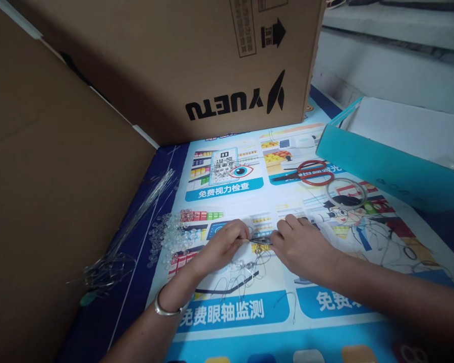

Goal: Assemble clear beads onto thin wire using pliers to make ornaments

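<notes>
Both our hands meet mid-poster (249, 312). Left hand (221, 247) has its fingertips closed in a pinch on one end of a thin wire (260, 241); right hand (300, 247) is curled, fingertips pinching the other end. The wire lies just between the two hands, barely off the poster; whether a bead sits on it we cannot tell. Loose wire loops and a few beads lie under the hands.

Clear beads (172, 234) are heaped just left of the left hand. A wire bundle (136, 227) lies along the cardboard sheet (49, 176), well left. Scissors (306, 172) and a clear ring (346, 193) are beyond the right hand, near the teal box (382, 166).

Risks, as we judge them: the left wrist could sweep the heap and scatter beads over the slick poster; a slipped pinch would let the springy wire flick away; the loose loops beneath could snag fingers.
</notes>
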### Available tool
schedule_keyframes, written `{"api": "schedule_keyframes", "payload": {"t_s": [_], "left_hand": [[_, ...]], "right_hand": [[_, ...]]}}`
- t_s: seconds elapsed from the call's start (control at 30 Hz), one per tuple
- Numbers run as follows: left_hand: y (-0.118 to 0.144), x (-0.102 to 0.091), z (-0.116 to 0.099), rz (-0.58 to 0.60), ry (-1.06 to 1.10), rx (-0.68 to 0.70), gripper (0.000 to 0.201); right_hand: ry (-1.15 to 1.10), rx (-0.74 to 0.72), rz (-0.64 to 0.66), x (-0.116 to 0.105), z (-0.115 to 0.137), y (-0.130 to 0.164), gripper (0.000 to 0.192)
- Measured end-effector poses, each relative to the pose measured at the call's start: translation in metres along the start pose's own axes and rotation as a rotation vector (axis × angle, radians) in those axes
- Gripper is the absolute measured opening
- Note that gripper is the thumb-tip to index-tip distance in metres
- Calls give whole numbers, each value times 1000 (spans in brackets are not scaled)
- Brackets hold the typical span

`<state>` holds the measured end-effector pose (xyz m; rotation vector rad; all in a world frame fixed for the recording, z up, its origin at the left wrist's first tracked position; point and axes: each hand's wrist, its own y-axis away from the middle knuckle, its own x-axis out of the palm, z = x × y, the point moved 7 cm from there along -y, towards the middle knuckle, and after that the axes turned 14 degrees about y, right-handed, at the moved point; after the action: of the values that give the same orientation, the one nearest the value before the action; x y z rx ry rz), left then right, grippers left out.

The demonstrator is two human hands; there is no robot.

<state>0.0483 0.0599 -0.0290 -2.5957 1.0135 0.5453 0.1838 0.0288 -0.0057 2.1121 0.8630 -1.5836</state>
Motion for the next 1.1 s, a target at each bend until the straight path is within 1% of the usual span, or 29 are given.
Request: {"api": "schedule_keyframes", "payload": {"t_s": [0.3,0.43,0.5,0.53,0.67,0.8,0.9,1.1], "left_hand": [[-1,-1,-3,22,-23,2,14],[0,-4,-2,51,-27,-26,10],[1,-4,-2,70,-43,-21,7],[1,-3,-2,75,-56,-10,9],[1,-3,-3,46,-111,21,20],[0,-6,-4,8,-152,-9,18],[-1,-8,-6,5,-174,-27,15],[-2,-8,-8,-2,-167,-29,19]], "right_hand": [[-7,-20,5,1,1,0,13],[-14,-14,13,2,0,-1,14],[-19,-7,16,3,-1,-1,13],[-23,-3,14,4,-1,-1,13],[-53,15,-7,5,-4,-1,16],[-76,17,-19,5,-4,-3,18],[-79,20,-23,5,-4,-3,18],[-84,27,-9,6,-4,-3,19]]}}
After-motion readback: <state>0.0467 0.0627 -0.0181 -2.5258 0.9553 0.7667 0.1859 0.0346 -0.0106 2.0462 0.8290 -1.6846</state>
